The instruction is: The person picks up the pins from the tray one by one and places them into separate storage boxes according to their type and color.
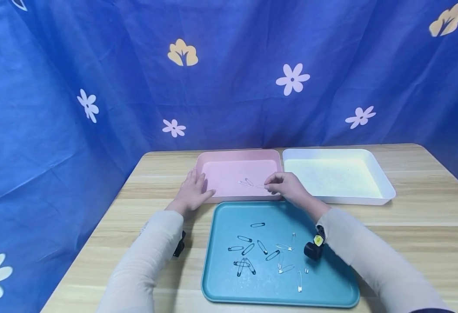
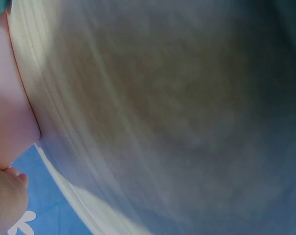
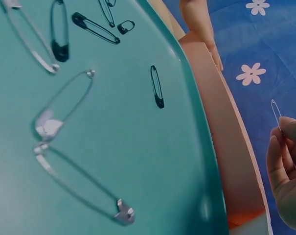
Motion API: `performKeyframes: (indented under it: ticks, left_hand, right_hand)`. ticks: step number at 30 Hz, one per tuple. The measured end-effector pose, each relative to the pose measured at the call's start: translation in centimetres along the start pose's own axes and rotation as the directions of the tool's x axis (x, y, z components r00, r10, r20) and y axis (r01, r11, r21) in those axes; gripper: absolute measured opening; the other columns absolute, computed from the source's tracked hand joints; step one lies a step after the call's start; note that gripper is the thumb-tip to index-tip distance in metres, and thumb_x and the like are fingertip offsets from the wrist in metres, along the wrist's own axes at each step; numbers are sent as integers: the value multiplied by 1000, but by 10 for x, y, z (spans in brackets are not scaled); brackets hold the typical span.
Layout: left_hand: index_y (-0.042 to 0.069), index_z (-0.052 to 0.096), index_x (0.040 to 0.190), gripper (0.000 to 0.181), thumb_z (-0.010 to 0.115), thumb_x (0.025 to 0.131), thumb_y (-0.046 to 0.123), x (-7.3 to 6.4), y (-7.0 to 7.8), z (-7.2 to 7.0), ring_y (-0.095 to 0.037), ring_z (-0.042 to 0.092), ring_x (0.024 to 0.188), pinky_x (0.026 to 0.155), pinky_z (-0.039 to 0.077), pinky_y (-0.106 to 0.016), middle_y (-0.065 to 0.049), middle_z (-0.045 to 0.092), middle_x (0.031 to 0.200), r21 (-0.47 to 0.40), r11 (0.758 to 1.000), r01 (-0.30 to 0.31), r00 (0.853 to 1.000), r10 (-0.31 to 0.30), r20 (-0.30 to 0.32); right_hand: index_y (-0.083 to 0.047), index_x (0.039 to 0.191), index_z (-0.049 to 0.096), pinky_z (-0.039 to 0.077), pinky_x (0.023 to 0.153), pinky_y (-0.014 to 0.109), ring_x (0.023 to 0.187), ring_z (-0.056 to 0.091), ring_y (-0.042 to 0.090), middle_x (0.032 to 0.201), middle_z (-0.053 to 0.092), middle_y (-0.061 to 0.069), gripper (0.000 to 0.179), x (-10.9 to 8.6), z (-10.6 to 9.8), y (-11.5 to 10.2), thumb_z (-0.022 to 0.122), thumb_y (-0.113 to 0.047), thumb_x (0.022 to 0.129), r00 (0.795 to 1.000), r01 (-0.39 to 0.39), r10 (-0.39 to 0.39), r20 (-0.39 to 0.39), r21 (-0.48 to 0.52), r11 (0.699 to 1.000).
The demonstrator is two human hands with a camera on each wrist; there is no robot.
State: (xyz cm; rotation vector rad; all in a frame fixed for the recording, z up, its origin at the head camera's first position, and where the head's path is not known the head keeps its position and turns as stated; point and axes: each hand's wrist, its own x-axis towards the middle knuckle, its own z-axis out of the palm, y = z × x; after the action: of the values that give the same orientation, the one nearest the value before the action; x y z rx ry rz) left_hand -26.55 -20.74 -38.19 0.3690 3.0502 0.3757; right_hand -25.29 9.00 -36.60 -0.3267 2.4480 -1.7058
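My right hand [image 1: 289, 188] is over the front right part of the pink tray [image 1: 222, 171]. In the right wrist view, its thumb and fingertips pinch a silver safety pin [image 3: 276, 111], whose looped end points up. A few silver safety pins [image 1: 247, 182] lie on the pink tray's floor, just left of these fingers. My left hand [image 1: 190, 192] rests at the pink tray's left rim, fingers spread and nothing held. Close to me, a teal tray [image 1: 229, 213] bears several black safety pins [image 1: 262, 247] on its left and several silver safety pins [image 1: 299, 281] towards its right.
A white tray [image 1: 379, 184] stands to the right of the pink one, close beside it. All the trays are on a wood-grain table [image 1: 420, 217]. Behind its back edge hangs a blue flowered curtain [image 1: 229, 104], which also runs along the left side.
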Motion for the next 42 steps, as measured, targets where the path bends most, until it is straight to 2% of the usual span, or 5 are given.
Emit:
performKeyframes:
  ticks: [12, 24, 29, 35, 42]
  left_hand:
    - [-3, 17, 135, 76, 38, 84, 50, 1, 0, 1, -40, -1, 126, 100, 7, -50, -28, -1, 138, -3, 1000, 1, 1000, -1, 1]
    - [-3, 19, 135, 77, 38, 84, 51, -1, 0, 0, -39, -1, 126, 100, 7, -49, -27, -1, 139, -10, 1000, 3, 1000, -3, 5]
    - [-3, 18, 135, 78, 37, 84, 52, 0, -1, -1, -39, -1, 126, 100, 7, -49, -27, -2, 138, 3, 1000, 1, 1000, -1, 9]
    - [-2, 17, 136, 78, 36, 83, 53, 0, 0, -1, -39, -2, 126, 100, 7, -50, -27, -2, 139, -13, 1000, 3, 1000, -3, 13]
    - [-2, 15, 136, 78, 36, 84, 52, 0, 1, -2, -39, -3, 126, 100, 6, -50, -27, -3, 138, -21, 1000, 7, 1000, -7, 17]
  right_hand:
    - [5, 93, 61, 49, 68, 30, 77, 58, 21, 85, 59, 9, 16, 24, 11, -6, 59, -2, 79, 999, -13, 16, 33, -73, 997]
    - [2, 88, 64, 47, 60, 24, 70, 54, 15, 85, 60, 7, 13, 43, 27, -5, 57, 3, 77, 998, -6, 17, 62, -176, 984]
    - [2, 87, 64, 45, 49, 24, 61, 53, 18, 78, 59, 7, 12, 48, 29, -4, 56, 4, 77, 995, -37, 54, 84, -195, 980]
    - [2, 82, 63, 44, 46, 24, 52, 50, 17, 70, 58, 10, 11, 55, 29, 1, 55, 7, 75, 992, -42, 65, 107, -206, 978]
    - [0, 78, 65, 40, 53, 19, 69, 49, 15, 78, 61, 5, 10, 62, 34, 4, 58, 5, 73, 989, 19, 27, 144, -305, 952]
